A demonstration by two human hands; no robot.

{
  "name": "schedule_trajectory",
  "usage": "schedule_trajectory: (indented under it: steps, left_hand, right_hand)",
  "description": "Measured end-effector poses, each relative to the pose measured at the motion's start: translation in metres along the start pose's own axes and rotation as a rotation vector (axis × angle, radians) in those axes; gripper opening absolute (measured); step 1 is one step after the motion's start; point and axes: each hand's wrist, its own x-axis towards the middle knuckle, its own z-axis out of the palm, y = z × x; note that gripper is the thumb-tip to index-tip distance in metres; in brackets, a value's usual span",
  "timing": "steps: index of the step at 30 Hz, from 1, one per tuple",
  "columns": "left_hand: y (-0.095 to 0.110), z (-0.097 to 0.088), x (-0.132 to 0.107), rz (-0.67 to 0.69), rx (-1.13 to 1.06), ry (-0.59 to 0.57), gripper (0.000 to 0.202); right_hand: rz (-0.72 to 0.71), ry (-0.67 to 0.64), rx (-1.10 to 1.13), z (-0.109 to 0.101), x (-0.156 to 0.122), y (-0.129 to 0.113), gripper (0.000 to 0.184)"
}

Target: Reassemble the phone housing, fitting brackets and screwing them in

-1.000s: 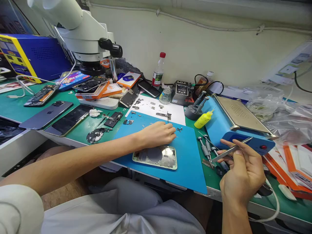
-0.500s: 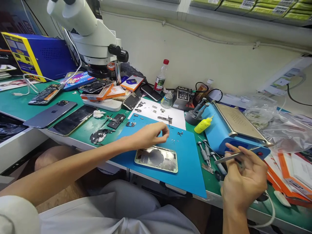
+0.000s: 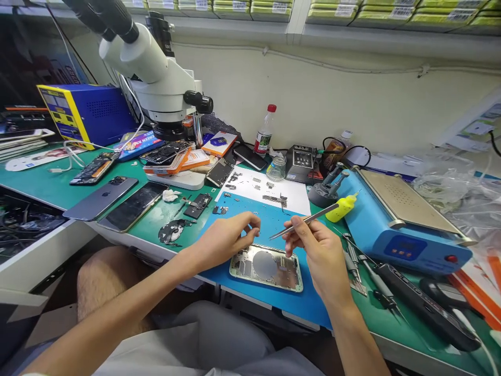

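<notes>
In the head view, my right hand (image 3: 319, 250) grips metal tweezers (image 3: 323, 212) between thumb and fingers. Their tips point left, toward my left hand (image 3: 229, 237). The left thumb and index finger are pinched together above the blue mat (image 3: 270, 209); whatever they hold, if anything, is too small to make out. Below both hands lies an opened phone housing (image 3: 245, 269), pale green at the rim, with a grey round patch inside. My left hand hides part of its upper left edge. A narrow circuit board (image 3: 274, 198) rests on the white paper (image 3: 295, 190) behind.
A microscope (image 3: 164, 94) stands at the back left. To the right are a blue heating plate machine (image 3: 407, 245), a yellow squeeze bottle (image 3: 340, 209), screwdrivers (image 3: 352, 256) and a long black tool (image 3: 426, 305). Phones (image 3: 99, 198) and a battery-like black part (image 3: 198, 206) lie left of the mat.
My right hand has swung left with the tweezers, from beside the heating plate machine to above the mat's right half. My left hand stays pinched near the housing. The camera view has shifted.
</notes>
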Motion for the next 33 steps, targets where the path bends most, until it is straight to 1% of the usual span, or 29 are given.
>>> schedule_trajectory:
  steps: [5,12,18,23,26,28,30,33]
  left_hand:
    - [-0.008,-0.001,0.000,0.057,0.009,-0.007,0.010]
    - [-0.010,0.001,0.002,0.133,0.025,-0.024,0.008]
    - [-0.011,0.001,0.001,0.135,0.015,-0.017,0.007]
    - [-0.011,0.001,0.000,0.107,-0.009,-0.018,0.008]
    - [-0.010,0.001,-0.001,0.072,-0.035,-0.015,0.011]
    - [-0.008,0.000,-0.001,0.036,-0.061,0.015,0.013]
    - [-0.005,-0.003,-0.001,-0.015,-0.096,0.072,0.023]
    - [0.000,-0.008,-0.002,-0.103,-0.137,0.141,0.044]
  right_hand:
    - [-0.019,0.032,-0.012,0.009,0.000,0.011,0.043]
    - [-0.017,-0.007,-0.006,0.011,0.001,0.016,0.043]
    - [-0.034,-0.027,-0.007,0.013,0.001,0.020,0.038]
    - [-0.087,-0.041,-0.037,0.013,0.001,0.021,0.037]
    - [-0.166,-0.036,-0.083,0.012,0.000,0.021,0.035]
    - [-0.252,-0.013,-0.133,0.012,-0.001,0.022,0.032]
    - [-0.366,0.029,-0.202,0.011,-0.004,0.023,0.029]
    - [-0.579,0.062,-0.325,0.009,-0.008,0.028,0.022]
